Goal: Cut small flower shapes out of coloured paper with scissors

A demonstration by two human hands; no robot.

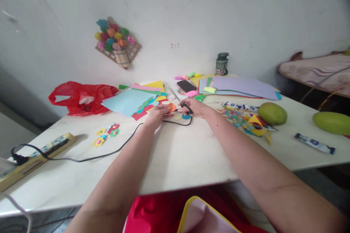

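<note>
My left hand (158,114) pinches an orange paper cutout (171,107) between thumb and fingers near the middle of the table. Close beside it, my right hand (193,107) is closed around the dark handles of a pair of scissors (175,94), whose blades point up and away to the left. Below the hands lie a blue paper circle (186,116) and a pale cream paper shape (177,116). A black cable (179,124) curves past them on the tabletop. Left of the hands are colored paper strips and wavy cutouts (147,106).
Finished-looking paper flowers (106,135) lie left, near a power strip (41,158) and red plastic bag (79,98). Paper sheets (240,85), a phone (187,86) and a bottle (221,64) stand behind. Scraps (246,120), green mangoes (272,113) and a tube-like wrapper (314,143) are right.
</note>
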